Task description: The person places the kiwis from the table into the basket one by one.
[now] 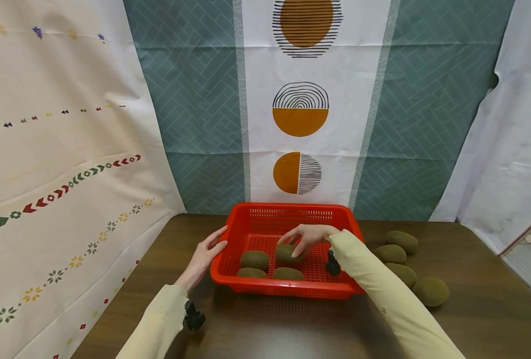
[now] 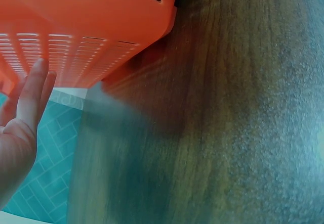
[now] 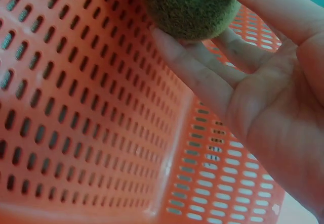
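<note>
A teal-and-white curtain (image 1: 198,124) hangs behind the brown table (image 1: 269,329), and the red basket (image 1: 287,288) stands toward the far edge, between your two arms, a place that probably suits reaching in from both sides. Your left hand (image 1: 202,257) has its fingers straight and spread at the basket's left wall, gripping nothing; that looks meant to steady it from outside, though how hard they press you cannot tell. Your right hand (image 1: 310,237) comes in over the right rim and pinches a kiwi (image 1: 287,254) from above between thumb and fingers, a sensible hold for a rounded fruit with no handle. That kiwi is inside the basket, near the middle; whether it rests on the slotted floor or hangs just over it is unclear. Three other kiwis (image 1: 254,260) lie on their sides in the near left part, where the walls should stop them rolling off. Four outer kiwis (image 1: 402,274) sit on the table to the right, in a loose row from far to near, handy for your right arm
</note>
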`<state>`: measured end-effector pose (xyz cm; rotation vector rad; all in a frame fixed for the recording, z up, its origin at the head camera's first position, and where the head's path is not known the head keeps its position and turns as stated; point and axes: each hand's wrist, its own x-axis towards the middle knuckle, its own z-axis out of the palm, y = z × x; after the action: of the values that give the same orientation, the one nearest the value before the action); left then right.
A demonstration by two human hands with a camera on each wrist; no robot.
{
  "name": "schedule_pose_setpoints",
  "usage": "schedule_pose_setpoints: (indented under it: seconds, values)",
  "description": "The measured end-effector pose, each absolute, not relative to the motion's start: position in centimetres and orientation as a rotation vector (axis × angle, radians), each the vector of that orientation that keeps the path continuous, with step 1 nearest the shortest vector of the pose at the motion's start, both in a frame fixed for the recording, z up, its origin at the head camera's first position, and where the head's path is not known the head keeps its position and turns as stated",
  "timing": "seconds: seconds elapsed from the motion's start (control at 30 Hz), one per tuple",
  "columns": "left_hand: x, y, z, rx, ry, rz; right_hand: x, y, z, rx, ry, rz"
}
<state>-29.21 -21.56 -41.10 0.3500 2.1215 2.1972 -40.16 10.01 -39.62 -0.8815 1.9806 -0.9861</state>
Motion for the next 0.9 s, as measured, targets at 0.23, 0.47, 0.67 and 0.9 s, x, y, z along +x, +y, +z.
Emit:
schedule_pose_setpoints:
  seconds: [0.23,0.47,0.67,0.9]
  values:
    - [-29.6,-21.8,-41.8,0.365,2.096,2.215,-40.0,9.3,-40.6,-0.880,1.985,-0.927]
    - [-30.6,-22.1,-43.3,0.363,2.147,2.222,-39.9,9.2,-40.7,-0.853,1.966,-0.928]
    - [-30.7,-22.0,-43.5,0.369,2.162,2.230,-39.8,9.3,-40.4,-0.824,1.936,-0.942]
    - [-30.3,-22.0,-43.0,0.362,2.155,2.216,-39.3,9.4,-38.8,-0.889,1.992,-0.917]
